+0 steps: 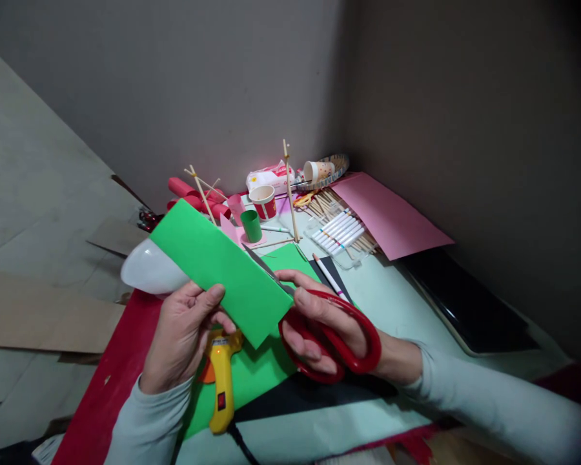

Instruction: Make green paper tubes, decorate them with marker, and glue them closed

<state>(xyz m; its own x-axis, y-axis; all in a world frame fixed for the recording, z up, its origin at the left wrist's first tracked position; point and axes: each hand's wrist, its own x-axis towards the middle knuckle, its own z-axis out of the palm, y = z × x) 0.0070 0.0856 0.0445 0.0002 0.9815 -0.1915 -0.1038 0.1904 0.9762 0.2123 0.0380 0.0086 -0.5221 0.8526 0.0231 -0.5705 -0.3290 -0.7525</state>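
My left hand (188, 332) pinches the lower edge of a green paper strip (223, 268), thumb on top, holding it up at a slant above the table. Through the red handles of a pair of scissors (370, 332) go the fingers of my right hand (314, 320). The dark blades lie along the strip's upper right edge; whether they are cutting into it I cannot tell. Below my left hand rests a yellow glue gun (221, 387) with a black cord. Green sheets (256, 371) and black paper (314, 397) lie beneath my hands.
Beyond my hands stand a green paper tube (250, 226), a red and white cup (263, 201) and upright sticks (290, 194). White markers (339, 231), pink paper (392, 216) and a black flat object (465, 303) lie to the right. A white rounded object (150, 270) sits at the left edge.
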